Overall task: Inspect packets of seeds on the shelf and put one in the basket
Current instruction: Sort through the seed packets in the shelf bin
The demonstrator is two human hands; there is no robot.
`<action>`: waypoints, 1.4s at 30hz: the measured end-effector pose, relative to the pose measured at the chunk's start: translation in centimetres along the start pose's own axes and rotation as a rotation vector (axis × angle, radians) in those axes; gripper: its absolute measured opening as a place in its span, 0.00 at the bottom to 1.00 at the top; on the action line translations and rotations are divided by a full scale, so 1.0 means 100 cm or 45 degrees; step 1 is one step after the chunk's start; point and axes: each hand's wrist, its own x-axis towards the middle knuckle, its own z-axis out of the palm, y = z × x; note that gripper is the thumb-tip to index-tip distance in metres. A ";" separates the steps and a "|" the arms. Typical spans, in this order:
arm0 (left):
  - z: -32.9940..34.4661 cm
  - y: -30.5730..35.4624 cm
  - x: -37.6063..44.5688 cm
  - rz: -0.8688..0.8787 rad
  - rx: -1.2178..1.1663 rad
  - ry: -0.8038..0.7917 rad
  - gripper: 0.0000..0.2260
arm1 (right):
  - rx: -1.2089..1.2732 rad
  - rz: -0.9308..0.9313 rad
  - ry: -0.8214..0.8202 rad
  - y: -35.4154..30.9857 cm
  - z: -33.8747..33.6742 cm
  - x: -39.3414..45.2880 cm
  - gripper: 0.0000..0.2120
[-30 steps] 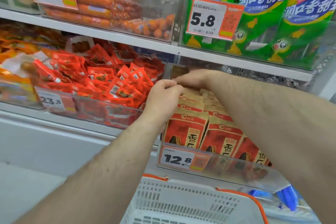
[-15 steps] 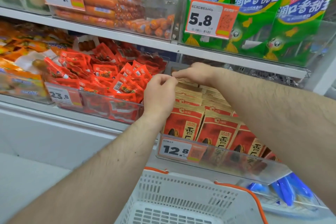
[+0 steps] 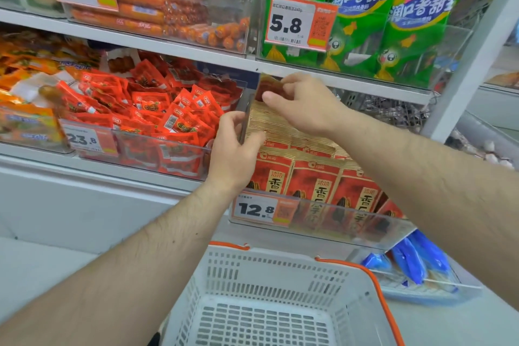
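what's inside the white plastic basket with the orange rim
Nothing shows inside the white plastic basket with the orange rim: only its slotted floor and walls. The near end runs out of view, and the left forearm hides one corner.

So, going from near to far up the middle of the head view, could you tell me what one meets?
White basket → 12.8 price tag → front row of seed packets → left hand → right hand pinching a raised packet → upper shelf edge.
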 end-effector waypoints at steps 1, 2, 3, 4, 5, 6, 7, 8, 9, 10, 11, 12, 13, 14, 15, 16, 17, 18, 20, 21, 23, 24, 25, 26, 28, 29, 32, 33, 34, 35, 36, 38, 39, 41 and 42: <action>0.000 -0.004 -0.001 0.014 0.066 -0.013 0.21 | -0.001 -0.070 0.083 -0.002 -0.005 -0.010 0.27; 0.000 -0.008 -0.001 0.027 0.135 -0.021 0.22 | 0.001 -0.144 0.170 -0.003 -0.008 -0.021 0.26; -0.001 -0.009 -0.002 0.042 0.192 -0.027 0.25 | 0.013 -0.203 0.244 -0.005 -0.011 -0.032 0.26; 0.000 -0.010 -0.003 0.061 0.226 -0.031 0.29 | 0.044 -0.241 0.308 -0.005 -0.012 -0.044 0.25; 0.000 -0.009 -0.004 0.082 0.254 -0.037 0.33 | 0.098 -0.263 0.373 -0.006 -0.011 -0.055 0.24; 0.000 -0.008 -0.005 0.113 0.287 -0.042 0.37 | 0.165 -0.278 0.447 -0.006 -0.008 -0.066 0.23; 0.001 -0.003 -0.006 0.145 0.337 -0.038 0.39 | 0.217 -0.293 0.535 -0.006 -0.006 -0.076 0.22; 0.002 0.001 -0.007 0.179 0.384 -0.017 0.40 | 0.251 -0.307 0.634 -0.006 -0.003 -0.084 0.21; 0.003 0.009 -0.008 0.227 0.436 0.020 0.41 | 0.282 -0.313 0.727 -0.007 -0.002 -0.090 0.20; 0.003 0.017 -0.008 0.309 0.494 0.068 0.40 | 0.331 -0.297 0.809 -0.009 -0.003 -0.094 0.19; 0.003 0.029 -0.008 0.434 0.570 0.117 0.36 | 0.411 -0.257 0.876 -0.011 -0.006 -0.097 0.18; 0.002 0.040 -0.008 0.569 0.630 0.164 0.31 | 0.515 -0.207 0.932 -0.014 -0.011 -0.100 0.17; 0.000 0.053 -0.008 0.649 0.640 0.187 0.25 | 0.622 -0.163 0.979 -0.017 -0.019 -0.104 0.15; -0.002 0.066 -0.009 0.653 0.594 0.166 0.20 | 0.709 -0.128 1.021 -0.019 -0.028 -0.107 0.12; -0.005 0.079 -0.012 0.612 0.535 0.108 0.15 | 0.770 -0.102 1.064 -0.021 -0.037 -0.110 0.10; -0.007 0.091 -0.016 0.577 0.509 0.045 0.12 | 0.819 -0.089 1.099 -0.021 -0.046 -0.112 0.07; -0.008 0.102 -0.019 0.563 0.534 -0.008 0.11 | 0.864 -0.073 1.119 -0.021 -0.054 -0.114 0.05; -0.009 0.111 -0.022 0.564 0.572 -0.066 0.11 | 0.904 -0.045 1.123 -0.020 -0.062 -0.114 0.06; -0.009 0.125 -0.029 0.525 0.572 -0.247 0.12 | 0.938 0.053 1.081 -0.016 -0.072 -0.112 0.10; -0.007 0.130 -0.031 0.485 0.537 -0.337 0.13 | 0.942 0.089 1.036 -0.014 -0.076 -0.111 0.12; -0.002 0.131 -0.032 0.372 0.399 -0.479 0.12 | 0.987 0.123 0.902 -0.012 -0.081 -0.112 0.16; 0.002 0.129 -0.032 0.290 0.285 -0.524 0.10 | 1.020 0.135 0.819 -0.012 -0.081 -0.115 0.18; 0.006 0.125 -0.033 0.201 0.166 -0.544 0.08 | 1.053 0.147 0.728 -0.011 -0.080 -0.117 0.19; 0.009 0.118 -0.033 0.106 0.071 -0.542 0.05 | 1.081 0.159 0.633 -0.011 -0.078 -0.121 0.19; 0.013 0.105 -0.037 -0.080 -0.037 -0.546 0.05 | 1.108 0.198 0.455 -0.007 -0.068 -0.129 0.18; 0.014 0.098 -0.040 -0.168 -0.077 -0.570 0.06 | 1.098 0.227 0.391 -0.005 -0.062 -0.133 0.18; 0.019 0.082 -0.054 -0.421 -0.258 -0.641 0.08 | 1.063 0.327 0.286 0.006 -0.045 -0.143 0.18; 0.021 0.078 -0.059 -0.500 -0.309 -0.639 0.10 | 1.083 0.355 0.260 0.008 -0.040 -0.146 0.17; 0.022 0.074 -0.063 -0.558 -0.347 -0.633 0.11 | 1.103 0.384 0.242 0.009 -0.035 -0.150 0.17; 0.023 0.069 -0.067 -0.597 -0.378 -0.628 0.13 | 1.115 0.417 0.232 0.010 -0.029 -0.153 0.17; 0.025 0.063 -0.069 -0.620 -0.406 -0.616 0.15 | 1.128 0.456 0.228 0.011 -0.023 -0.157 0.17; 0.026 0.053 -0.074 -0.661 -0.484 -0.561 0.18 | 1.205 0.547 0.213 0.011 -0.012 -0.164 0.13; 0.027 0.049 -0.075 -0.691 -0.526 -0.531 0.19 | 1.274 0.601 0.189 0.012 -0.007 -0.168 0.10; 0.030 0.043 -0.076 -0.753 -0.588 -0.496 0.20 | 1.379 0.689 0.106 0.016 0.003 -0.173 0.07; 0.031 0.041 -0.078 -0.784 -0.597 -0.489 0.20 | 1.384 0.707 0.071 0.018 0.009 -0.175 0.08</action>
